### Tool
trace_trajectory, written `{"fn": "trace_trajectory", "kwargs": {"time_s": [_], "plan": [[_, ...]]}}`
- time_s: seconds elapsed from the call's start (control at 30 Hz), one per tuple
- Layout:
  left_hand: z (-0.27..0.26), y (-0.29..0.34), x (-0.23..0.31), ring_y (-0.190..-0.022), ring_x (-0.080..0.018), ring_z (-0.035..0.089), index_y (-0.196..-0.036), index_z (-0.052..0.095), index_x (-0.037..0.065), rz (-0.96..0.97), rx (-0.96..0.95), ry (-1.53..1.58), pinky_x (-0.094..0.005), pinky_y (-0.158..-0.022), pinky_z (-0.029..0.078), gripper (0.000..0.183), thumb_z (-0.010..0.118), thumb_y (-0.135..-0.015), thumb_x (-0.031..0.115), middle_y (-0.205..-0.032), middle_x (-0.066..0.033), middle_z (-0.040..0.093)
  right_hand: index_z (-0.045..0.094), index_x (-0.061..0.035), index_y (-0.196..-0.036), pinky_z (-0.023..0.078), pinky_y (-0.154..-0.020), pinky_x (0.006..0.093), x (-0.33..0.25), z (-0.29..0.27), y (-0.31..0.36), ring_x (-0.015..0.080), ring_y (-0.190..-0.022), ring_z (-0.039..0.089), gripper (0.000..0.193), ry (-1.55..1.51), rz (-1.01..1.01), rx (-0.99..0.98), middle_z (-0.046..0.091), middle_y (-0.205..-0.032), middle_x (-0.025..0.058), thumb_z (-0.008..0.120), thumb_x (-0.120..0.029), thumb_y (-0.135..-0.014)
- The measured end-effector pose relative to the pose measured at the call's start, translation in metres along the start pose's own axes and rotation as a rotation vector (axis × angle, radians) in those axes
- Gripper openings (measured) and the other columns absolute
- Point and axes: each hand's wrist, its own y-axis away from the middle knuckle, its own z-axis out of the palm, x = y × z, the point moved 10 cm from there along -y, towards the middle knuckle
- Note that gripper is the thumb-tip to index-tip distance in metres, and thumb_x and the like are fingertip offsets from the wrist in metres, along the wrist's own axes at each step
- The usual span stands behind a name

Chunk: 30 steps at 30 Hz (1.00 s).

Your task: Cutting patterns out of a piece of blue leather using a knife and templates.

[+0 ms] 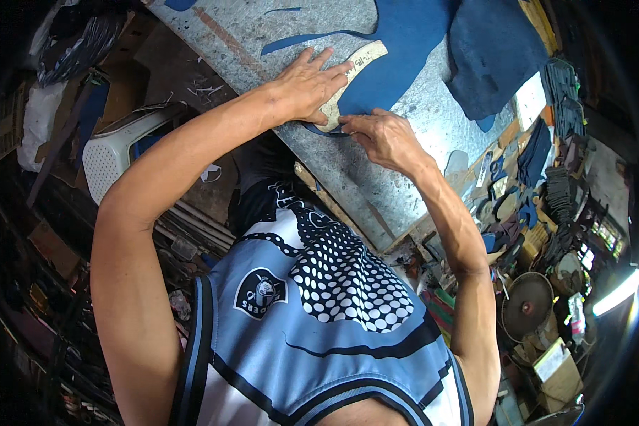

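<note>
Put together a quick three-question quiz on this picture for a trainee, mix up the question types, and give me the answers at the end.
1. Which hand is spread over the pale curved template?
2. What colour is the large sheet just right of the template? A) red; B) blue; C) yellow.
3. True or false: in the picture, the white stool is to the left of the metal table.

Key: 1. The left hand. 2. B. 3. True.
</note>
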Motion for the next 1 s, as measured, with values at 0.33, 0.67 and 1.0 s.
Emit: {"fn": "trace_trajectory", "kwargs": {"time_s": [0.33,0.67,1.0], "plan": [[0.009,0.031,0.035,-0.123,-0.0407,0.053,-0.131,0.051,-0.007,-0.231,0.401,0.314,-0.0504,-0.104,0.044,0.053,0.068,-0.084,0.010,-0.135,-0.0246,0.053,0.064,-0.0018,-0.114,0.047,-0.065,0.0257,0.063,-0.008,0.045,0.0138,-0.072,0.061,0.025,-0.960,0.476,0.417,0.069,-0.102,0.0068,0.061,-0.017,-0.095],[0.021,0.007,-0.024,-0.079,-0.0265,0.070,-0.132,0.055,-0.004,-0.504,0.179,0.978,-0.0378,-0.073,0.056,0.057,0.073,-0.082,0.015,-0.091,-0.0192,0.072,0.056,-0.0056,-0.113,0.049,-0.042,0.0230,0.074,0.049,0.045,0.0098,-0.053,0.056,0.025,-1.561,0.705,1.095,0.067,-0.089,0.0093,0.059,-0.027,-0.100],[-0.031,-0.006,-0.098,-0.076,-0.0219,0.068,-0.108,0.071,0.001,-0.220,0.093,0.834,-0.0343,-0.070,0.055,0.029,0.067,-0.082,0.013,-0.088,-0.0159,0.072,0.064,-0.0045,-0.108,0.038,-0.036,0.0231,0.071,0.049,0.062,0.0085,-0.044,0.049,0.034,-1.137,1.033,1.148,0.063,-0.080,0.0035,0.061,-0.036,-0.098]]}}
